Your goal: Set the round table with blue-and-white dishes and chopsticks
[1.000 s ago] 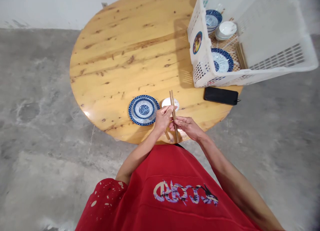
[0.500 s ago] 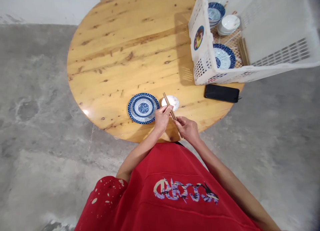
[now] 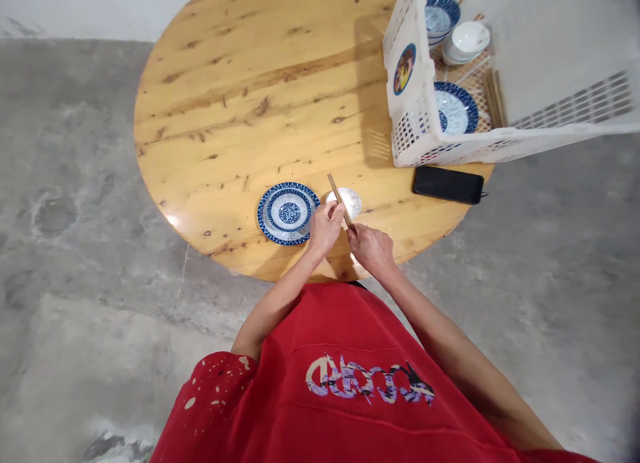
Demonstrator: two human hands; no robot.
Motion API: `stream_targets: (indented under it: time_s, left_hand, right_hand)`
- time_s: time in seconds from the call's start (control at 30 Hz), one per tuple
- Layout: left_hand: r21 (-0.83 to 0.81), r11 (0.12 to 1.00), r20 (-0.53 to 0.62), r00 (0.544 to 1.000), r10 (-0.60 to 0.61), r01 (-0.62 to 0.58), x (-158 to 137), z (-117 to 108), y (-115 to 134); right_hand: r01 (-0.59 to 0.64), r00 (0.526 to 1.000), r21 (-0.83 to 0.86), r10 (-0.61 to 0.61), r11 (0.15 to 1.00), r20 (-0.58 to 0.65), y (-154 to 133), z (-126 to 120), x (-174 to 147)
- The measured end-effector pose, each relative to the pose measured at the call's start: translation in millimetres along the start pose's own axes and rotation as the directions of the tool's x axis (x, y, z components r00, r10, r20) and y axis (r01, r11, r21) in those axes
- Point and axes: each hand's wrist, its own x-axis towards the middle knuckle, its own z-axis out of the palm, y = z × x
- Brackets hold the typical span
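Note:
A pair of wooden chopsticks (image 3: 336, 189) slants over a small white dish (image 3: 353, 203) near the table's front edge. My right hand (image 3: 373, 248) is closed around their lower part, hiding that end. Farther up the sticks, the fingers of my left hand (image 3: 327, 226) pinch them. Left of the dish lies a blue-and-white patterned plate (image 3: 265, 226), with a smaller plate (image 3: 290, 213) of like pattern on top of it. My left hand is beside the plates' right rim and covers a bit of it.
On the round wooden table (image 3: 225, 116), a white plastic basket (image 3: 415, 143) stands at the right. Inside it are blue bowls (image 3: 443, 16), white bowls (image 3: 467, 39), a blue-rimmed plate (image 3: 457, 109) and more chopsticks (image 3: 495, 99). A black phone (image 3: 447, 185) lies before the basket.
My right hand has shifted its grip and now wraps the lower part of the chopsticks, whose bottom ends no longer show. The view has tilted slightly.

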Motion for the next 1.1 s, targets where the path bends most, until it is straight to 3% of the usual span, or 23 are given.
stream_targets:
  time_s: [0.17, 0.4, 0.87, 1.1]
  left_hand:
    - [0.129, 0.983, -0.077, 0.987, 0.143, -0.133, -12.5, -23.8, 8.1]
    - [0.118, 0.983, -0.13, 0.98, 0.153, -0.138, -40.0, -48.1, -1.8]
    - [0.107, 0.988, -0.171, 0.977, 0.127, -0.11, -43.6, -54.5, -10.3]
    - [0.088, 0.99, -0.156, 0.98, 0.122, -0.109, -46.1, -56.1, -11.7]
  right_hand:
    - [-0.036, 0.999, -0.027, 0.036, 0.999, 0.005, -5.4, -8.8, 23.1]
    - [-0.039, 0.999, -0.061, 0.038, 0.997, -0.017, -14.6, -12.2, 51.9]
    - [-0.022, 0.997, -0.109, 0.014, 0.994, -0.074, -21.2, -2.3, 51.5]
    - [-0.079, 0.996, -0.06, 0.076, 0.995, -0.035, -23.5, -3.3, 58.1]
